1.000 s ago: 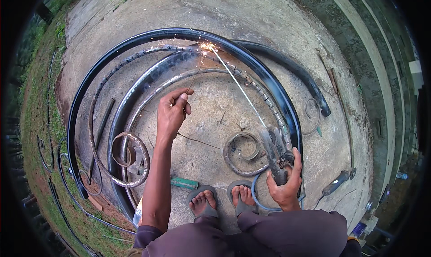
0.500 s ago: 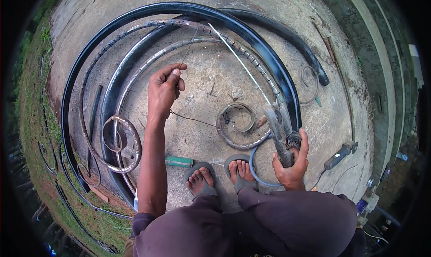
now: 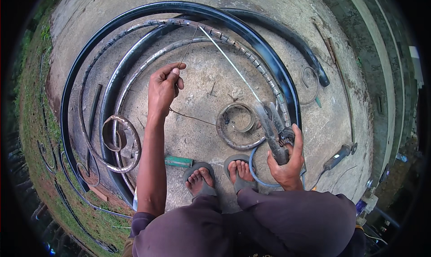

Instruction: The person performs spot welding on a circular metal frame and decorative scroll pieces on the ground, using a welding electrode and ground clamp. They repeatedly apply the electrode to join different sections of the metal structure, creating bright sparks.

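Notched metal bar (image 3: 170, 21), curved into a wide arch, lies on concrete (image 3: 197, 93) beyond both bare hands. The left hand (image 3: 164, 84) pinches a thin wire (image 3: 189, 46) between thumb and fingers; the wire's far end reaches the bar. The right hand (image 3: 288, 163) holds a dark welding holder (image 3: 271, 138) between thumb and fingers, and this grips a pale rod (image 3: 231, 65) slanting away leftward, its tip at the bar, just beside the wire; contact cannot be told. Right of the right hand lies an angle grinder (image 3: 336, 158); nearer than the left hand, slightly rightward, a green box (image 3: 178, 161).
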Tool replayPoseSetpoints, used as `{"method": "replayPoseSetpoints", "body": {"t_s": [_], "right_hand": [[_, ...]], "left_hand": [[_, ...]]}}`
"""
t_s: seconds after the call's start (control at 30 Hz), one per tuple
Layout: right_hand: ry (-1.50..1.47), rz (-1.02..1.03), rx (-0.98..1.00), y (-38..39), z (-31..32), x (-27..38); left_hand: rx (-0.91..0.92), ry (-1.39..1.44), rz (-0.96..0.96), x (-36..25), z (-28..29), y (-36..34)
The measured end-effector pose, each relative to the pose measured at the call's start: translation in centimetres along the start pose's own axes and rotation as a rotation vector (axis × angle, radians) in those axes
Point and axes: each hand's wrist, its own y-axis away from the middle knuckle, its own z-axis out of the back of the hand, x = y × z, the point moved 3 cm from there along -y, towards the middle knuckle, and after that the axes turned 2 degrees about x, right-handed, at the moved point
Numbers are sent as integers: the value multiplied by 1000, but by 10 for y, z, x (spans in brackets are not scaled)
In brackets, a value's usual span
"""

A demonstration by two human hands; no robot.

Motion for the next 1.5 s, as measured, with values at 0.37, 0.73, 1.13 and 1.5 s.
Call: {"method": "replayPoseSetpoints", "body": {"t_s": [0.37, 0.73, 1.13, 1.5], "right_hand": [[17, 28, -6, -8, -3, 3], [12, -5, 16, -7, -3, 1], [9, 20, 3, -8, -3, 0], [10, 22, -5, -8, -4, 1]], "left_hand": [[7, 17, -14, 2, 3, -2], [2, 16, 6, 0, 2, -2], [1, 24, 15, -1, 2, -2], [19, 38, 17, -1, 4, -3]]}}
